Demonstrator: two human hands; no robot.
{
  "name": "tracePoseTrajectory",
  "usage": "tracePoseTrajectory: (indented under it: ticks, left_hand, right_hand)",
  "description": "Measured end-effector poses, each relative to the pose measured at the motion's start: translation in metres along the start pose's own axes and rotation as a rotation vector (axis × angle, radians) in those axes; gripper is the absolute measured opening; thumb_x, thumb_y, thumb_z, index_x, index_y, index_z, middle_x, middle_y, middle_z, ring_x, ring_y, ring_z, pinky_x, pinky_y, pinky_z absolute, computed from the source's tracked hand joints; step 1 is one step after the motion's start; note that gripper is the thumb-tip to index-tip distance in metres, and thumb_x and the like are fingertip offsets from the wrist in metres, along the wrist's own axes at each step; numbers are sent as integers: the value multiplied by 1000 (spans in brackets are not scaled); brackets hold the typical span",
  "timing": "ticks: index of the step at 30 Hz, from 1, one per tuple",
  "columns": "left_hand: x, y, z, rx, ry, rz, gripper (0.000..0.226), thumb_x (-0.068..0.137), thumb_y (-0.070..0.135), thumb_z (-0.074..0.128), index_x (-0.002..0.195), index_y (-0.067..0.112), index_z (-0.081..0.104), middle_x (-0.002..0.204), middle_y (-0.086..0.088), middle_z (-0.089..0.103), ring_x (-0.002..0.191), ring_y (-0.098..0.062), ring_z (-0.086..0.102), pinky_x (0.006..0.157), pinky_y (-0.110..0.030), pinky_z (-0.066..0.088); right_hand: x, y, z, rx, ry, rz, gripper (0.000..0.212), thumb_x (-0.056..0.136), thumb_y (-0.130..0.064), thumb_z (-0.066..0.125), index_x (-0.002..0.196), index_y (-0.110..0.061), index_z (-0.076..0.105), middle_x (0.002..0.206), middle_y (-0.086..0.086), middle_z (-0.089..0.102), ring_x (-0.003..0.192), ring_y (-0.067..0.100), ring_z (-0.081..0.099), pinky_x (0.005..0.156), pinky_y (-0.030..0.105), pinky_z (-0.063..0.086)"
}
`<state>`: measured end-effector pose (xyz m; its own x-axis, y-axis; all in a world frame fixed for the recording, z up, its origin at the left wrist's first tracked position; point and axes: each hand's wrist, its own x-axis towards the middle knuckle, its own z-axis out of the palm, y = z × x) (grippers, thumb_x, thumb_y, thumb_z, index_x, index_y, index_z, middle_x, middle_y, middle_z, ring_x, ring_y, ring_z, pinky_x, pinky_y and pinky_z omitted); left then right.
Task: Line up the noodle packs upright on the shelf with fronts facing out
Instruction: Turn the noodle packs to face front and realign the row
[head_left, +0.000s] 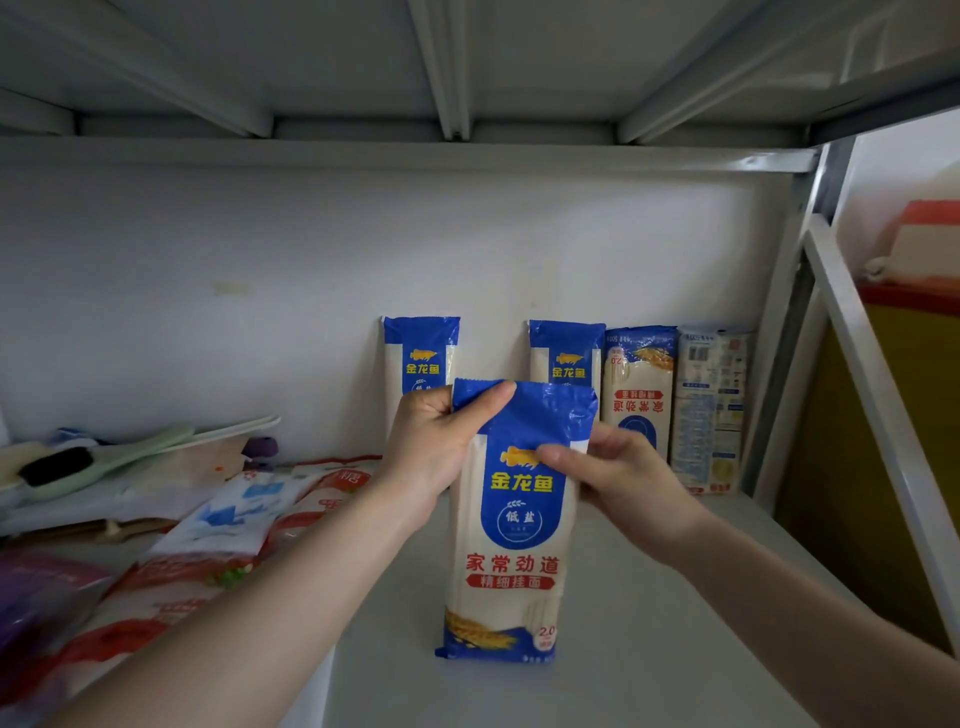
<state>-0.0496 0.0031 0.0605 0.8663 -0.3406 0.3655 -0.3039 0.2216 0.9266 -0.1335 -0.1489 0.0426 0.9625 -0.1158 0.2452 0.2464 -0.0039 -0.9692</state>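
Blue and white, the noodle pack (511, 519) stands upright at the front of the shelf (649, 649), front facing out. The left hand (436, 447) grips its top corner. The right hand (613, 467) pinches its right edge. Four more packs (639, 384) lean against the back wall.

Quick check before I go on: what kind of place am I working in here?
Probably a home pantry or storeroom. A grey metal rack shelf stands against a plain white wall, blue-and-white noodle packs stand along the back, and red-and-white food bags lie loose on the left.
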Motion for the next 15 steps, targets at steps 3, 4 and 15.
tracePoseTrajectory:
  ticks: [3,4,15]
  left_hand:
    - [0,1,-1,-26,1,-33,23,80,27,69,93,8,69,93,-9,74,80,-24,72,68,-36,59]
    - [-1,1,-1,-29,4,-45,26,80,28,70,95,8,69,93,-8,74,80,-24,72,64,-33,59]
    - [-4,3,-7,-31,-7,-71,14,81,29,68,90,19,69,88,-3,75,71,-18,72,56,-28,57]
  right_hand:
    - [7,-14,-5,25,46,-18,31,72,-19,67,101,-7,71,101,12,73,94,27,70,82,38,58]
    - [9,-18,-6,12,54,-21,29,72,-20,68,97,-6,71,99,13,74,93,27,71,81,37,58]
    - [21,-23,-4,-81,83,-9,29,82,-34,57,87,-8,69,95,9,75,89,21,72,77,29,59]
